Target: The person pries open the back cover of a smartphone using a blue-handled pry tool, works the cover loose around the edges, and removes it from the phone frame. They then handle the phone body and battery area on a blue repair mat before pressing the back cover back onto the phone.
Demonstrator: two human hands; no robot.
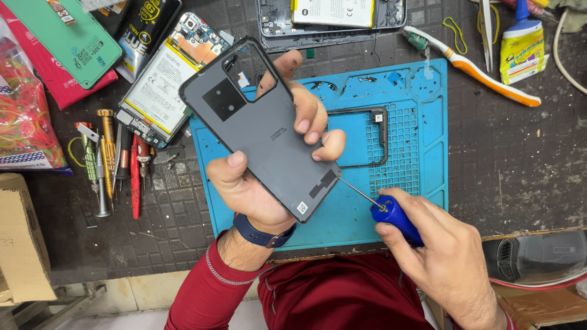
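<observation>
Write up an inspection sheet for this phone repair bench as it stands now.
Surface: dark bench top with a blue repair mat on it.
Job's things: grey phone back cover, inner side up, held above the mat; blue-handled screwdriver, tip pointing at the cover's lower edge.
Clutter: row of screwdrivers at left, opened phone with battery, green phone cover, toothbrush, glue bottle, dark frame piece on the mat, bag of rubber bands.
Grippers: left hand grips the cover; right hand grips the screwdriver handle.
Cables: nothing seen for certain.
Surroundings: cardboard box at lower left.
</observation>
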